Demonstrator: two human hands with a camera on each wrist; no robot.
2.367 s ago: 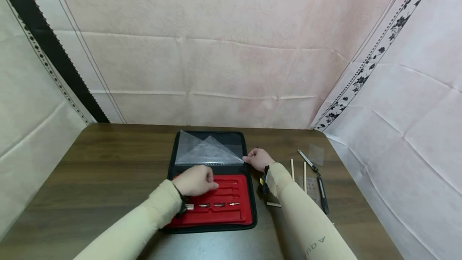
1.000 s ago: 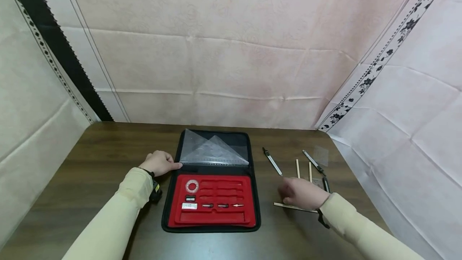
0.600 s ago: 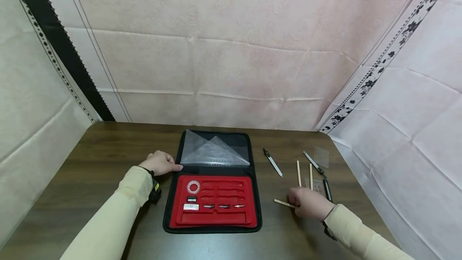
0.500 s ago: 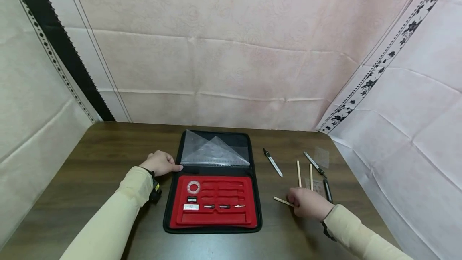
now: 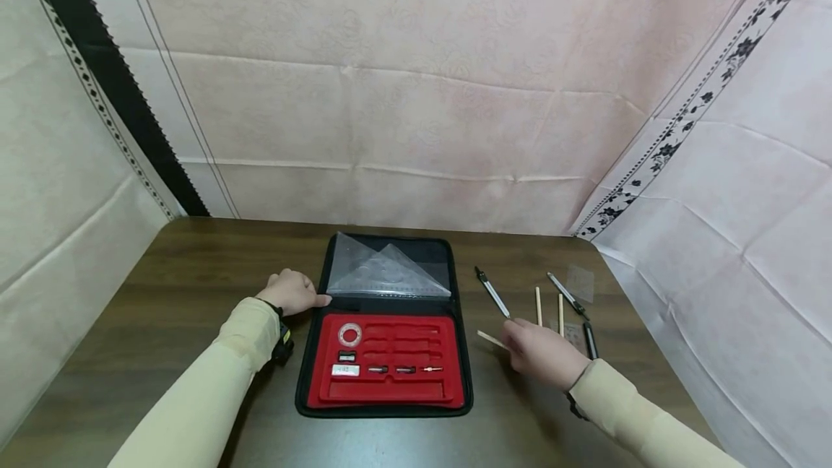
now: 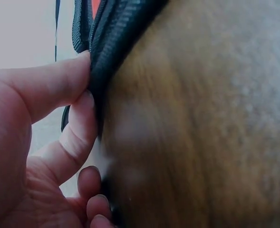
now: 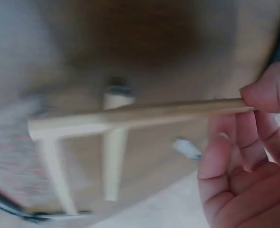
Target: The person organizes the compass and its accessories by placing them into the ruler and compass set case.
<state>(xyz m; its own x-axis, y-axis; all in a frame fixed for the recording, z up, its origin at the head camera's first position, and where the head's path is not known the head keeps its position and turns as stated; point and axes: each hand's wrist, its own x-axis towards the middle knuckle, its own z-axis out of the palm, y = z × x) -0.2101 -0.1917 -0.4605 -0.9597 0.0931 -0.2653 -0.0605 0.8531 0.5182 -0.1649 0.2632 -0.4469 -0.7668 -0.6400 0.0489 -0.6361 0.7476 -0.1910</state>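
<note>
A black zippered drawing-set case (image 5: pixel 300 388) lies unfolded on the table. Its zip edge (image 6: pixel 99 61) is pinched between the thumb and forefinger of my left hand (image 5: pixel 292 292), near the hinge on the left side. Clear set squares (image 5: pixel 390 276) sit in the lid pocket. The red tray (image 5: pixel 422 392) bears a white ring (image 5: pixel 349 335), a small sharpener-like piece (image 5: pixel 347 356), a white eraser-like block (image 5: pixel 345 370) and several small metal parts. My right hand (image 5: pixel 544 354), right of the case, pinches a plain wooden pencil (image 7: pixel 154 115) near one end, raised over the table.
Two more wooden pencils (image 5: pixel 539 305) lie beyond my right hand. A compass (image 5: pixel 492 292) rests beside the lid. Further right are another slim metal instrument (image 5: pixel 567 296), a black-handled tool (image 5: pixel 589 340), a clear sheet (image 5: pixel 581 282) and a perforated template (image 5: pixel 574 336).
My left hand went from over the tray to the case's left edge. The right hand left the lid's right edge, took hold of a pencil and has lifted it leftward toward the case.
</note>
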